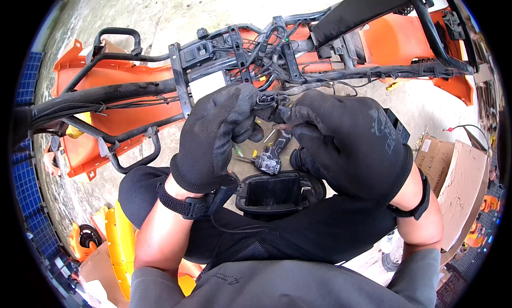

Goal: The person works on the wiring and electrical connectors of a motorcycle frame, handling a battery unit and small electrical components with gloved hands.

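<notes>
Both hands wear black knit gloves and meet in front of the vehicle frame. My left hand (218, 129) is closed, its fingertips on a small black part (268, 99) that looks like a wiring connector. My right hand (346, 137) is closed in a pinch at the other side of the same part; its fingertips partly hide it. Below the hands a cordless driver (268, 161) lies on the floor, its bit pointing left. Nearer to me sits a black open-topped housing (242, 199) between my legs.
A black tubular vehicle frame (133, 89) with orange panels (392, 39) stretches across the far side, bundled wires (272, 47) at its middle. Cardboard boxes (453, 185) stand on the right. A yellow panel (118, 249) lies at lower left, near blue tiles (32, 180).
</notes>
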Available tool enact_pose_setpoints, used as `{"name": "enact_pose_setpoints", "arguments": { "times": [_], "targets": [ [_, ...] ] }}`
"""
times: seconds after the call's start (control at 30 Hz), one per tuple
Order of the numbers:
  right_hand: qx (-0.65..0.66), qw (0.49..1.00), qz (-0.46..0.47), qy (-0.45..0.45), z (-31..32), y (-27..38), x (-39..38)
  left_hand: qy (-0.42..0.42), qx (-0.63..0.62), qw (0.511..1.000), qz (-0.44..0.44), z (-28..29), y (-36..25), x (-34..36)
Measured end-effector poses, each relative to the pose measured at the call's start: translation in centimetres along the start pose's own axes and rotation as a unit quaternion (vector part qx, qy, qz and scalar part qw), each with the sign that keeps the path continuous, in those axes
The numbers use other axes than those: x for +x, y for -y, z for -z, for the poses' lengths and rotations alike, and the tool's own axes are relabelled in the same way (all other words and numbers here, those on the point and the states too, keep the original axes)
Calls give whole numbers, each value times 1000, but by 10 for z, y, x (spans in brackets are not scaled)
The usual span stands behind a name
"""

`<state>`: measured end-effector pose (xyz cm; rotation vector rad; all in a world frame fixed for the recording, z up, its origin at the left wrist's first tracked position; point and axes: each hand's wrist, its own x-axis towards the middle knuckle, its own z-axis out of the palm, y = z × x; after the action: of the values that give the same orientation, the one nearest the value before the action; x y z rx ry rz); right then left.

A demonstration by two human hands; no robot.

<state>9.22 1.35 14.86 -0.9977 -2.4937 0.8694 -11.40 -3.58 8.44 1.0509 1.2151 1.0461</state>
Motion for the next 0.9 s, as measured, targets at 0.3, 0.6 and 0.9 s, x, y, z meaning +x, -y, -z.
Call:
{"name": "enact_pose_setpoints", "arguments": {
  "times": [0.3,0.6,0.9],
  "targets": [
    [52,993,97,-51,3,-13,0,16,20,1000,-7,2,-3,-5],
    [18,996,42,-82,-8,-15,0,28,-19,999,-20,1,4,-8],
    [-96,988,67,-99,-11,-14,-1,49,200,972,-115,6,3,-9]
  ]
}}
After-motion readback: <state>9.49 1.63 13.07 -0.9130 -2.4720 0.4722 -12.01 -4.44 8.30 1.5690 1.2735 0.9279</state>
